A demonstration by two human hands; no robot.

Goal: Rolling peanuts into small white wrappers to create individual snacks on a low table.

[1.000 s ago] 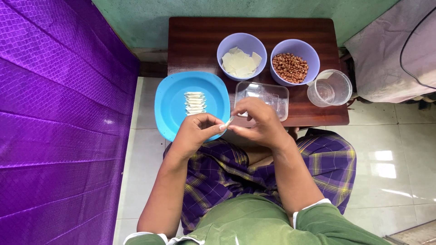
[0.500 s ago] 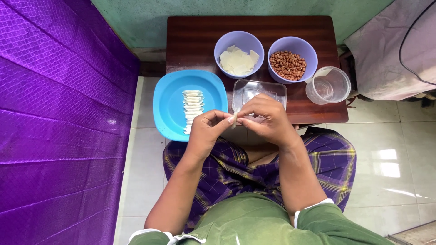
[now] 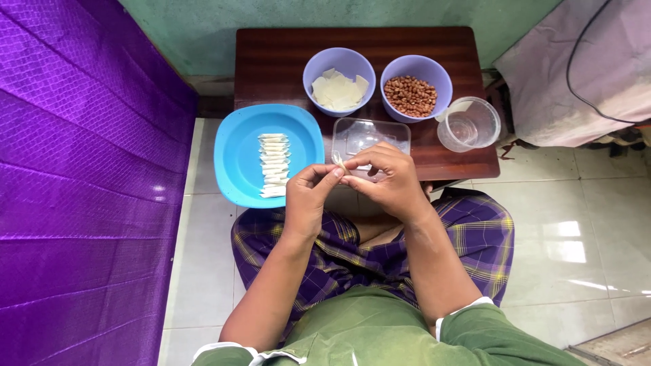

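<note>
Two hands' fingers (image 3: pixel 324 177) pinch one small pale wrap (image 3: pixel 338 161) near two purple bowls (image 3: pixel 338 80) and one blue plate (image 3: pixel 239 152)

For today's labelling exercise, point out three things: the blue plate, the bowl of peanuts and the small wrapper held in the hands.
Blue plate (image 3: pixel 237 152), head view: bare left part of its surface.
Peanut bowl (image 3: pixel 434 69), head view: its lilac rim.
Wrapper (image 3: pixel 338 161), head view: pale tip showing above the fingers.

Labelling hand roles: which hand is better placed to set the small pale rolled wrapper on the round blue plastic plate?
Left hand, probably: it pinches the wrapper beside the plate.
</note>
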